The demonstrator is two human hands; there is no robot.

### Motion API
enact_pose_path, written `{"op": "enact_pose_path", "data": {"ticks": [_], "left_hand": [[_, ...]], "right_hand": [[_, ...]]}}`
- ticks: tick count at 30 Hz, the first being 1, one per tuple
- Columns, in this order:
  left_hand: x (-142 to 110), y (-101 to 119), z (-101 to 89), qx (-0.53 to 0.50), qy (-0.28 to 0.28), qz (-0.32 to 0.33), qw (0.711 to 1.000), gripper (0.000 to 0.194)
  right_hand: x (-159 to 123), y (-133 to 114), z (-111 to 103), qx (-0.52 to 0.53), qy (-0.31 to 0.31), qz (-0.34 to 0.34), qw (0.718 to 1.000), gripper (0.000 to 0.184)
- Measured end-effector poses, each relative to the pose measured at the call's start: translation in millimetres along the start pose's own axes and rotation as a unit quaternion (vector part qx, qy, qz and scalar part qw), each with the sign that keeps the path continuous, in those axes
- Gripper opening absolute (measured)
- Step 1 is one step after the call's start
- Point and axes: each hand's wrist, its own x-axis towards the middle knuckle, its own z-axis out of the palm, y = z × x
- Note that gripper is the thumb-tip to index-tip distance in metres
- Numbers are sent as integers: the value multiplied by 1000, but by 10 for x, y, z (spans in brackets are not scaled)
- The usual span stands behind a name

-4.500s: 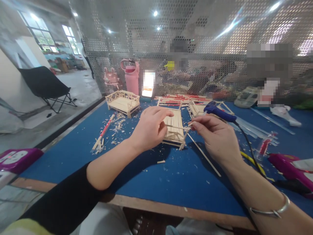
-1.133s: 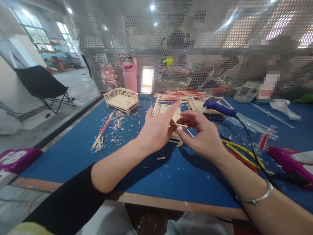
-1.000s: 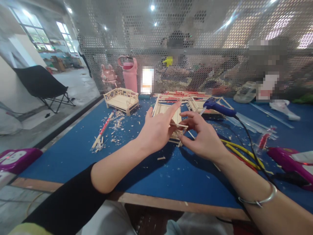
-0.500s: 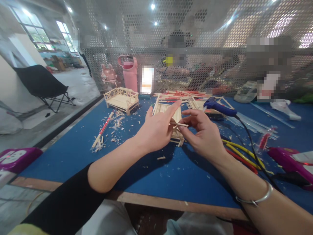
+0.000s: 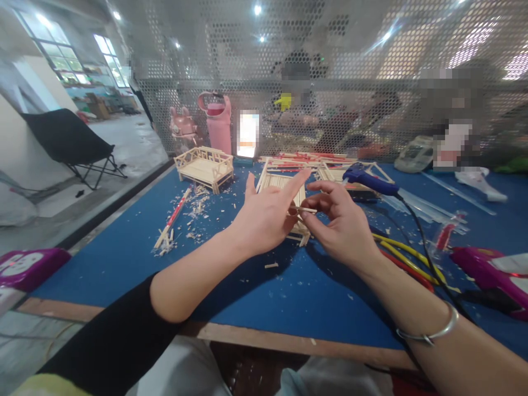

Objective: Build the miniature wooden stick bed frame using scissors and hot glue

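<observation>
A short thin wooden stick [image 5: 308, 210] runs between my two hands above the table. My left hand [image 5: 266, 220] pinches its left end, with the index finger stretched out forward; the fingertips at the stick are partly hidden. At the stick's right end, my right hand [image 5: 340, 223] grips it between thumb and fingers. Beneath and behind the hands stands a miniature stick-built piece of furniture [image 5: 284, 181] with a slatted top, partly covered by them. A finished-looking miniature wooden bench [image 5: 205, 169] with railings stands farther left.
A blue glue gun [image 5: 371, 180] rests at the right, its cord trailing forward. Nearby lie yellow-handled pliers [image 5: 406, 256], clear glue sticks [image 5: 431, 209] and a purple device [image 5: 490, 275]. Red-marked sticks [image 5: 305, 159], a pink tumbler [image 5: 219, 126] and a lit phone [image 5: 247, 135] line the back. Wood scraps [image 5: 198, 206] litter the left.
Both hands stay almost in place around the stick. Slightly less of the stick shows between them, and my left index finger reaches a little farther right.
</observation>
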Motion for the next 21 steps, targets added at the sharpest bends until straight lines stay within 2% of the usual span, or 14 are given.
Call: {"op": "enact_pose_path", "data": {"ticks": [5,11,16,21], "left_hand": [[9,-14,-4,-4,-4,-4,1000,67],[15,-18,-2,-14,-7,-10,1000,71],[17,-23,5,-28,-6,-9,1000,72],[25,-29,5,-28,-8,-13,999,71]], "right_hand": [[9,4,4,20,-9,14,1000,42],[-8,-8,-23,51,-20,-16,998,50],[-5,-10,3,41,12,-16,999,41],[2,-1,19,17,6,-8,1000,34]]}}
